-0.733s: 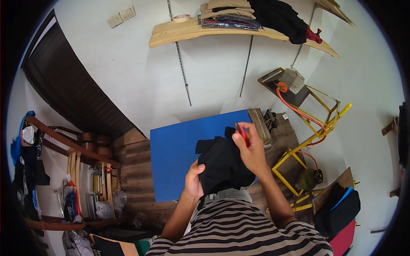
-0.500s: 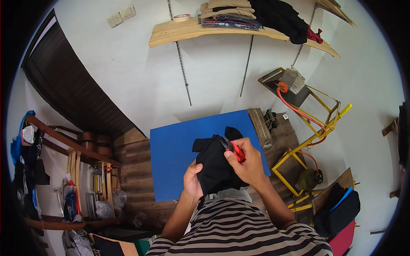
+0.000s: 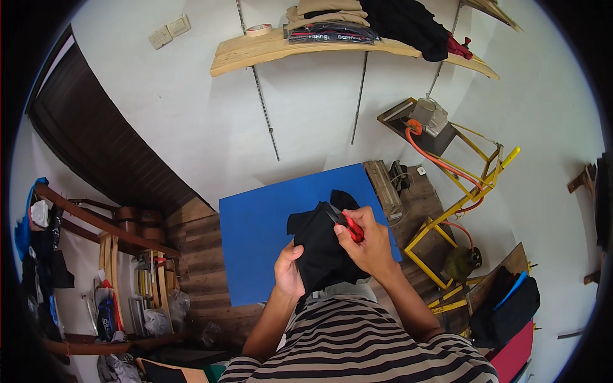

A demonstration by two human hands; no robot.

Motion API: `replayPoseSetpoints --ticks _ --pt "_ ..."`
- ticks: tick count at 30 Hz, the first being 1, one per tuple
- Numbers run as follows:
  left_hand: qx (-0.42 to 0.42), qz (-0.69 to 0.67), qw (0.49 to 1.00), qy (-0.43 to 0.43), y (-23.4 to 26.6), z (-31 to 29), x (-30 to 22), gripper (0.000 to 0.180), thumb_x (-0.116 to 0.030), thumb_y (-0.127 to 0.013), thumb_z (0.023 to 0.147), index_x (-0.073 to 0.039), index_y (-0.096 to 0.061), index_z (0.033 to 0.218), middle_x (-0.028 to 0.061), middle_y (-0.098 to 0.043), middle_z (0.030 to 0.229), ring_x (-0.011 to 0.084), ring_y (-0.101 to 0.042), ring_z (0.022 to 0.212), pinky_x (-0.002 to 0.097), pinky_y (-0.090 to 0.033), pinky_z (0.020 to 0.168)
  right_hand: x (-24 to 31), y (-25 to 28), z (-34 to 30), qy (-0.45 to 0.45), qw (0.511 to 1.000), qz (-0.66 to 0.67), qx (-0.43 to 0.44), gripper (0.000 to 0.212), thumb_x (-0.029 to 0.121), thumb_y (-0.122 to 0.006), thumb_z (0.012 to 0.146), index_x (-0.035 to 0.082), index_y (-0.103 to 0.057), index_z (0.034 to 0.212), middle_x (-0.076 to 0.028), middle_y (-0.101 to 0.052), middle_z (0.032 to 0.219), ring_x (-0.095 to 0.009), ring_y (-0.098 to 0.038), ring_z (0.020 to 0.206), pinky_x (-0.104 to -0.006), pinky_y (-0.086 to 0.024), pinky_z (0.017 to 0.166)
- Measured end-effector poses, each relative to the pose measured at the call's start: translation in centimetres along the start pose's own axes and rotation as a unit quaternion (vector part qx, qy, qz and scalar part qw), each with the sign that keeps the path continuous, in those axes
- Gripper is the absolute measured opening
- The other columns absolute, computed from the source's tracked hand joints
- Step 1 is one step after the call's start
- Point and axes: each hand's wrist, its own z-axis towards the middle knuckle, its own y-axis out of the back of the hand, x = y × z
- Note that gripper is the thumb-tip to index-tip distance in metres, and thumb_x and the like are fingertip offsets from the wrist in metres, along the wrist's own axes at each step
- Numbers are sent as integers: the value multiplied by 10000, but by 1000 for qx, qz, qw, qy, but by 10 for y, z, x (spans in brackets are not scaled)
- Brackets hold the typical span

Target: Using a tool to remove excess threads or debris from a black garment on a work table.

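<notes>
A black cloth garment piece (image 3: 322, 255) is held up over the front of the blue tabletop (image 3: 255, 242), and its far folds stick out toward the back. My left hand (image 3: 289, 270) grips its left edge, thumb on top and the other fingers hidden under the fabric. In my right hand (image 3: 371, 247) are red-handled pliers (image 3: 354, 230), with fingers wrapped round the grips. Their dark pointed jaws lie at the upper part of the cloth. Whether the jaws pinch any fabric is too small to tell.
A wooden shelf (image 3: 287, 52) with folded clothes spans the wall ahead. Right of the table stand a long wooden box (image 3: 383, 188) and a yellow metal frame (image 3: 440, 223) with an orange hose (image 3: 440, 165). A loaded rack (image 3: 105, 220) is at left.
The view has shifted slightly, so the room sits a little differently in the picture. Both hands keep their holds, and the pliers stay at nearly the same spot on the cloth.
</notes>
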Motion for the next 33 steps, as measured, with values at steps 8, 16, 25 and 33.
replayPoseSetpoints --ticks 8,16,25,33 --pt "-3 8 1000 -4 -5 0 0 549 -169 -479 873 78 -383 1353 207 -515 1323 289 -554 1178 396 -430 1021 2 -1 0 -9 1000 16 12 265 155 -714 817 7 -503 879 -184 -682 830 -299 -688 680 -323 -539 563" --pt "-18 43 999 -15 -13 3 3 532 -164 -485 865 78 -409 1333 193 -545 1285 269 -576 1143 383 -440 1005 2 1 -1 5 1000 -5 11 282 173 -734 802 14 -506 849 -187 -674 805 -287 -688 665 -321 -534 542" --pt "-28 88 996 -14 -12 6 2 538 -207 -469 884 63 -412 1346 184 -533 1311 266 -564 1161 375 -436 1003 1 -1 2 41 999 -14 -4 308 186 -749 792 14 -497 832 -181 -673 783 -268 -672 601 -308 -514 496" --pt "-34 80 996 -25 -12 10 0 490 -199 -466 887 48 -457 1310 174 -561 1273 258 -581 1132 372 -440 995 4 -7 3 50 998 -21 11 305 189 -750 792 14 -503 829 -167 -682 792 -258 -670 584 -307 -513 483"
